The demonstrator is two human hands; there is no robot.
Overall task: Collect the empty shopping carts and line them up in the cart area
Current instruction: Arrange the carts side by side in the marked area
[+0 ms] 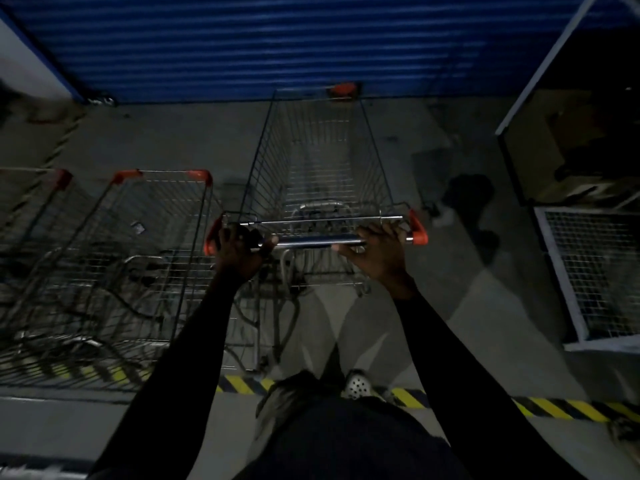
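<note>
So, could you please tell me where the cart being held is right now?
In the head view the cart stands centre frame, nose toward the blue shutter, just right of a parked cart.

Nothing is legible; the small tag (137, 227) in the neighbouring cart (162, 174) is blurred.

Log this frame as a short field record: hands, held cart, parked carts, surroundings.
left hand: grips the cart's metal handle bar, left end
right hand: grips the same bar, right end
held cart: silver wire shopping cart, red corner caps, basket empty, facing blue ribbed shutter
parked carts: two similar wire carts to its left
floor: yellow-black hazard stripe by the feet
</note>
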